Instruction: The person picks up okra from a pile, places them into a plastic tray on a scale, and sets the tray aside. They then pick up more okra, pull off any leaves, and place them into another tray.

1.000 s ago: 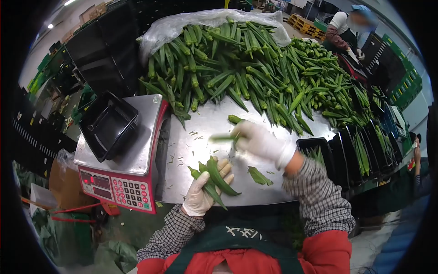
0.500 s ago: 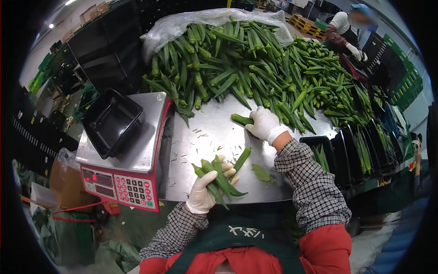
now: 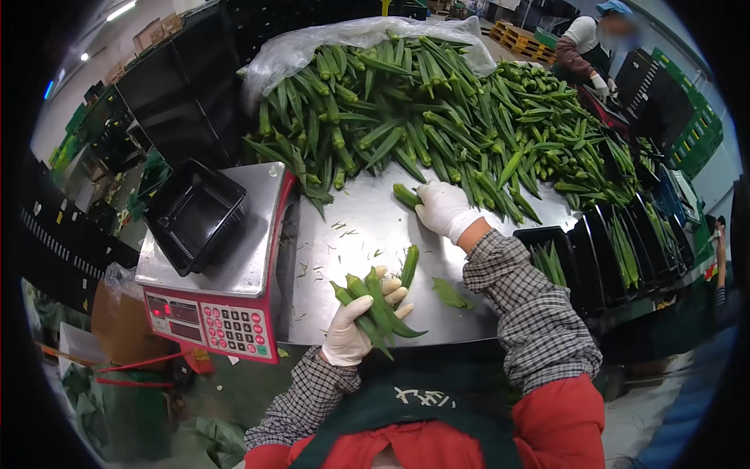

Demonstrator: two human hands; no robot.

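Note:
My gloved left hand (image 3: pixel 349 332) is wrapped round several okra pods (image 3: pixel 379 306) near the table's front edge. Another pod (image 3: pixel 409 266) stands out at the tips of its fingers. Farther up, my gloved right hand (image 3: pixel 444 208) pinches one okra pod (image 3: pixel 406 196) whose end points up and left. Just beyond it lies a large okra heap (image 3: pixel 453 117), partly edged by clear plastic (image 3: pixel 312 45). Both hands are over the metal table (image 3: pixel 320 234).
At the left, an empty black tray (image 3: pixel 195 215) rests on a red scale (image 3: pixel 266 289). Black trays holding okra (image 3: pixel 549 262) stand at the right. A loose green leaf (image 3: pixel 451 294) lies between my hands. A co-worker (image 3: pixel 590 47) stands at the back right.
The okra pod in my right hand has tilted more upright, and that hand has shifted slightly left. My left hand keeps its pods. The co-worker's hands have moved a little.

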